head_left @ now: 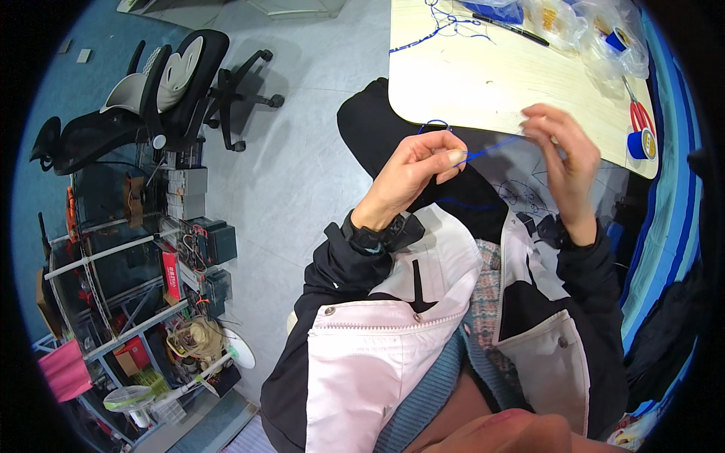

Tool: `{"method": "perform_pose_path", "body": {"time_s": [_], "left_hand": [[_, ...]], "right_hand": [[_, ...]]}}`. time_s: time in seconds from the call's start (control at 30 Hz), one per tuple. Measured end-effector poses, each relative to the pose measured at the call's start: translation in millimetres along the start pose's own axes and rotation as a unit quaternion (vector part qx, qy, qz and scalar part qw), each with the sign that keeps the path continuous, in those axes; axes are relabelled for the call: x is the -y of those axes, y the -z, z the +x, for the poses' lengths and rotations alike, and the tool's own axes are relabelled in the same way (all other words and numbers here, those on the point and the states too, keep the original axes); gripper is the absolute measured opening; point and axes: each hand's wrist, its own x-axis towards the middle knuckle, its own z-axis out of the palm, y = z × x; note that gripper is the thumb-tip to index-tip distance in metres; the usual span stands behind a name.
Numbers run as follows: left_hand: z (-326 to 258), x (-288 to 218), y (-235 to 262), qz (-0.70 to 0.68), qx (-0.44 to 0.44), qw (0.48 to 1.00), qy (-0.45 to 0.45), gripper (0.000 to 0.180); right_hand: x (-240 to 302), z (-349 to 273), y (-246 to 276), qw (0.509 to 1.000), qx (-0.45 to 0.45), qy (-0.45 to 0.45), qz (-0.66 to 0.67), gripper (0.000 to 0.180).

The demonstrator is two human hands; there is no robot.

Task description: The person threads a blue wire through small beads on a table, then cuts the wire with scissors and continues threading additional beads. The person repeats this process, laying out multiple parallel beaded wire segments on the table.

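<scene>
My left hand (421, 167) pinches a thin blue cord (491, 148) between thumb and forefinger, just off the table's near edge. A small loop of the cord stands up behind the fingers. From this pinch the cord runs taut to my right hand (563, 155), whose curled, slightly blurred fingers hold it. Another length of blue cord (467, 204) trails across my dark trouser leg below. On the table lies a knotted blue cord piece (445, 29). A blue spool (641, 144) rests by the right corner, beside red-handled scissors (640, 113).
The pale table (468, 90) has a rounded near edge. Clear plastic bags (604, 34) with spools and a black pen (510, 30) lie at its back. A striped blue curtain (664, 219) hangs at right. At left are an office chair (162, 94) and a cluttered metal rack (136, 253).
</scene>
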Motion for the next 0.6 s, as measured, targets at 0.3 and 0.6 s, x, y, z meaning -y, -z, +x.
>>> {"method": "perform_pose_path", "body": {"time_s": [0.3,0.6], "left_hand": [[6,6,-6,0.187,-0.014,0.982,-0.028,0.013],[4,1,-14,0.176,-0.085,0.976,-0.1,0.013]], "right_hand": [[1,44,-7,0.936,0.089,-0.094,0.328,0.019],[-9,85,-8,0.974,0.058,-0.06,0.211,0.023]]}}
